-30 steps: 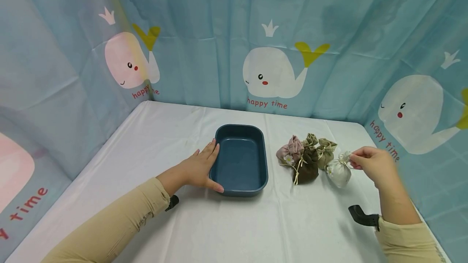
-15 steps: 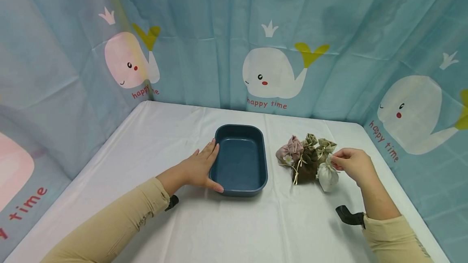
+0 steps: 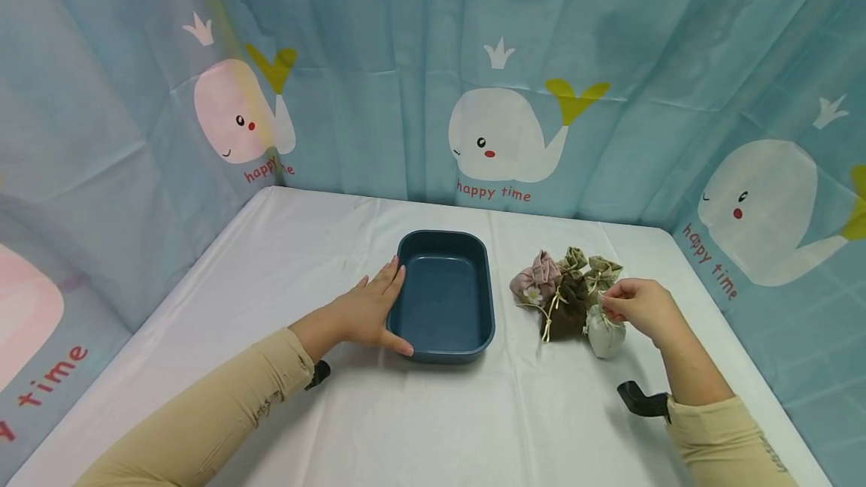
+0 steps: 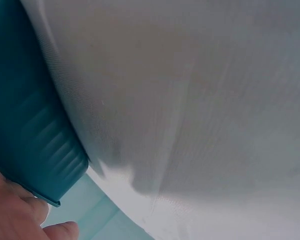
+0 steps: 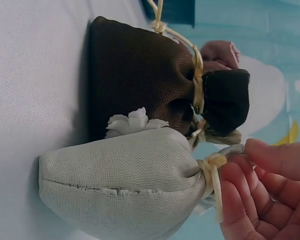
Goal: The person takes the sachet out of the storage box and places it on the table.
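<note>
My left hand (image 3: 368, 312) rests with spread, straight fingers along the left rim of a dark blue rectangular tub (image 3: 443, 299). In the left wrist view its fingertips lie at the tub's rim. With thumb and fingers, my right hand (image 3: 639, 307) pinches the gathered neck of a white drawstring pouch (image 5: 120, 185). That pouch stands upright on the cloth, close beside a dark brown drawstring pouch (image 5: 140, 75). A pink pouch (image 3: 534, 280) with a white flower and an olive green pouch (image 3: 604, 274) sit in the same cluster.
A white cloth (image 3: 433, 419) covers the table. Blue curtains (image 3: 379, 96) printed with whales stand along the back and both sides. A black wrist mount (image 3: 643, 399) sticks out from my right sleeve, low over the cloth.
My right hand has brought the white pouch leftward, up beside the brown one, then lowered slightly with its grip kept on the neck. The left hand and tub have stayed put.
</note>
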A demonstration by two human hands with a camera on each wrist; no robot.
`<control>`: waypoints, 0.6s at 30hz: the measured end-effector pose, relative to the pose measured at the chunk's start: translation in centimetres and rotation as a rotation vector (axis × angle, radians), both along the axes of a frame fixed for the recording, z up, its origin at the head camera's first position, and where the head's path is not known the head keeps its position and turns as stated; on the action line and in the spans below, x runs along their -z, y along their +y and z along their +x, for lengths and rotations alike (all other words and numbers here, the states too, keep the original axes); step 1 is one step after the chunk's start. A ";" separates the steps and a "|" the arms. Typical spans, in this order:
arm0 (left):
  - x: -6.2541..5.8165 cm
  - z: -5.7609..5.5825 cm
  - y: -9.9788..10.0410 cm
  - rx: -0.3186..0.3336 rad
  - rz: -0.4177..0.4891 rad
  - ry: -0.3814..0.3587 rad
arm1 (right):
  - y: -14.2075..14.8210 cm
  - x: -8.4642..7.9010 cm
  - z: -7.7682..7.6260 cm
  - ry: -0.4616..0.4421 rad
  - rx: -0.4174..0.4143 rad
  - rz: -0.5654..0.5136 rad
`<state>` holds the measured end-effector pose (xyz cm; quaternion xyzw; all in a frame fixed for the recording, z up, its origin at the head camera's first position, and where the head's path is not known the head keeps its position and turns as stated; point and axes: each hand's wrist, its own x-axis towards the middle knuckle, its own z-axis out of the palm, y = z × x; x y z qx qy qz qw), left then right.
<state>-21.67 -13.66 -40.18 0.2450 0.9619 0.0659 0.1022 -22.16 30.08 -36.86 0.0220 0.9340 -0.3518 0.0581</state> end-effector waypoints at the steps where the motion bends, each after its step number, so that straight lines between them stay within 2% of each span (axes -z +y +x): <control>1: 0.0 0.0 0.0 0.000 0.002 -0.002 | 0.0 -0.1 0.0 0.001 -0.002 0.003; 8: 0.3 -0.1 0.1 0.001 -0.002 -0.012 | 0.6 -0.8 0.8 0.015 -0.012 0.033; 18: 0.2 0.0 0.0 0.001 0.009 -0.008 | 1.1 -2.8 1.5 0.069 -0.019 0.063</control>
